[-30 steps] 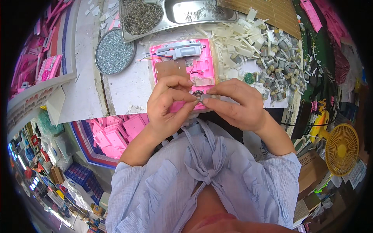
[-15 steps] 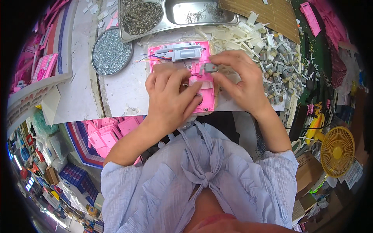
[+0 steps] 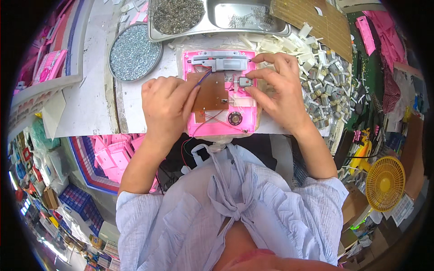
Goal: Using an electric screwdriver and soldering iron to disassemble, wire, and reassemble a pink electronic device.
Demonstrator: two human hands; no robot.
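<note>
A pink plastic casing (image 3: 208,131) lies open on the table in front of me. It holds a brown circuit board (image 3: 209,92), a long grey mechanism (image 3: 221,62) along its far side and a round black speaker (image 3: 235,118). At the casing's left, my left hand (image 3: 163,100) pinches thin coloured wires (image 3: 204,77) between thumb and forefinger, over the board. My right hand (image 3: 281,86) is at the right edge, thumb and a finger on either side of a small grey motor (image 3: 244,81) within the casing. Its forefinger reaches to the end of the grey mechanism.
A round dish of silvery screws (image 3: 135,54) stands at the left. Behind the casing is a metal tray (image 3: 217,32) with springs and small metal parts. White plastic pieces (image 3: 289,44) and a heap of small grey motors (image 3: 327,86) lie at the right, beside a cardboard sheet (image 3: 316,22).
My right hand has brought the small grey motor down into the casing. My left hand has moved left off the casing's middle, uncovering the board and speaker, and now pinches the wires.
</note>
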